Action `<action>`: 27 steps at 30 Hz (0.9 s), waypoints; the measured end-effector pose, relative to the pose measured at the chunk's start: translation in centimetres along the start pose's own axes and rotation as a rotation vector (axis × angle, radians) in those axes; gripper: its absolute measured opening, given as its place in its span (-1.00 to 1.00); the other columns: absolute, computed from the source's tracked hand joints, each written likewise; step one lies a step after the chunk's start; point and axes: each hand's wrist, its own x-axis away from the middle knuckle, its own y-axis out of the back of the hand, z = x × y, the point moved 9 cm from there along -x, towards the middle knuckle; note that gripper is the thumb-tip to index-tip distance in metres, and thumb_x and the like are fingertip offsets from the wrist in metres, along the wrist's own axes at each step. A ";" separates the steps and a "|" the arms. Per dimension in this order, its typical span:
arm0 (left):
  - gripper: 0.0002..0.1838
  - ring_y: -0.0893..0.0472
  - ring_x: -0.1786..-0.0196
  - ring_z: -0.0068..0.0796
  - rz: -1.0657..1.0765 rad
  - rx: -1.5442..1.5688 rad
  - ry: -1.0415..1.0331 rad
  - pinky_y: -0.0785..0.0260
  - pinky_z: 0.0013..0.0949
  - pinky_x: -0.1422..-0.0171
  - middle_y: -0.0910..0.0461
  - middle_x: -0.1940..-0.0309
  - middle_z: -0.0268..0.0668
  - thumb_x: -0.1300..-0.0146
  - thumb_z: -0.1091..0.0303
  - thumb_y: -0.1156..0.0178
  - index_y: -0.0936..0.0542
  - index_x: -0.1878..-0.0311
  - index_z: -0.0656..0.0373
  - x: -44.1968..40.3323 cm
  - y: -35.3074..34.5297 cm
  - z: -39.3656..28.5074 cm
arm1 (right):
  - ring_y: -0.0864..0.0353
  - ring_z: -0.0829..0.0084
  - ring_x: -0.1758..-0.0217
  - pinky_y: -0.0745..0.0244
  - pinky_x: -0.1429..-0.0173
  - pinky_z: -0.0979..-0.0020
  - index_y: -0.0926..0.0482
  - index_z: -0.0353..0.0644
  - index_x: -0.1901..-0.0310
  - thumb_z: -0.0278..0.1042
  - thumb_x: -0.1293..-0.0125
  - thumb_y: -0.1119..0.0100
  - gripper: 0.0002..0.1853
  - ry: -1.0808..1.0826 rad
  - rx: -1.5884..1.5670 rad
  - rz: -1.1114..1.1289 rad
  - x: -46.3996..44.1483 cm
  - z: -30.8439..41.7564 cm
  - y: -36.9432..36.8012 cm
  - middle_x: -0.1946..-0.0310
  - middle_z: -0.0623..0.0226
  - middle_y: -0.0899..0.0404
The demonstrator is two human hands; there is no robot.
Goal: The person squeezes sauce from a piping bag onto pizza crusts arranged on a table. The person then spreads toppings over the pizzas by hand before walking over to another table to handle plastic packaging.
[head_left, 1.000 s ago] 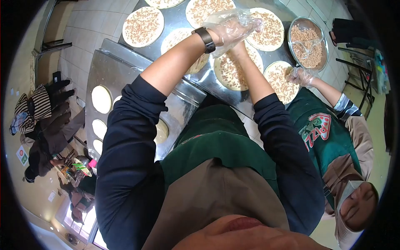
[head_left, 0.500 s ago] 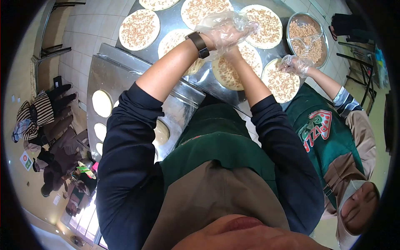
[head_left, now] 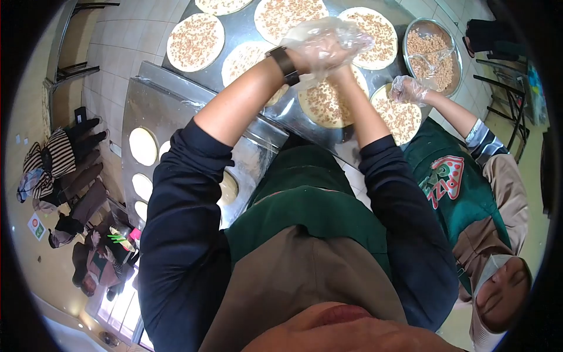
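My left hand (head_left: pixel 329 51), in a loose clear plastic glove with a dark watch on the wrist, is over several round dough bases with brown crumbly topping. My right hand (head_left: pixel 341 69) meets it from below and is mostly hidden behind the crinkled plastic. The fingers of both hands are too covered and blurred to make out. Under my hands lies a topped dough base (head_left: pixel 326 105); another topped base (head_left: pixel 373 41) is just beyond. Whether anything is between my hands cannot be seen.
A co-worker's gloved hand (head_left: pixel 409 90) is over a topped base (head_left: pixel 396 120) at the right. Near it stands a metal bowl (head_left: pixel 407 50) of brown crumbs. Plain dough rounds (head_left: pixel 142 146) lie on the lower metal table (head_left: pixel 193 105) at left. Other people are farther left.
My hands have moved slightly right together, the plastic glove shifting with them. The co-worker's hand has shifted slightly left and now looks more curled.
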 end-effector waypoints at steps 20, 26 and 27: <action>-0.55 -0.38 -0.09 -0.30 -0.043 -0.161 -0.125 -0.21 -0.33 -0.17 -0.38 -0.01 -0.11 -0.11 0.38 0.02 -0.32 -0.14 0.04 0.1 -3.1 -1.5 | -0.51 0.45 0.16 -0.49 0.12 0.50 -0.36 -0.25 0.04 -0.53 -0.08 -0.09 -0.65 0.634 0.989 -0.078 5.2 2.5 -3.9 0.17 0.24 -0.49; -0.53 -0.32 -0.15 -0.42 0.107 -0.209 -0.189 -0.16 -0.41 -0.26 -0.29 -0.14 -0.24 -0.20 0.19 0.07 -0.23 -0.21 -0.04 0.8 -7.8 -1.0 | -0.50 0.45 0.15 -0.48 0.11 0.49 -0.36 -0.25 0.03 -0.53 -0.08 -0.09 -0.64 0.550 0.862 -0.117 1.6 1.5 -0.9 0.18 0.24 -0.49; -0.53 -0.32 -0.15 -0.42 0.105 -0.209 -0.189 -0.16 -0.41 -0.26 -0.29 -0.14 -0.24 -0.20 0.19 0.07 -0.23 -0.21 -0.04 -0.1 -5.4 -2.3 | -0.50 0.45 0.15 -0.48 0.11 0.49 -0.36 -0.25 0.03 -0.53 -0.08 -0.09 -0.64 0.506 0.818 -0.118 2.1 1.6 3.1 0.18 0.24 -0.49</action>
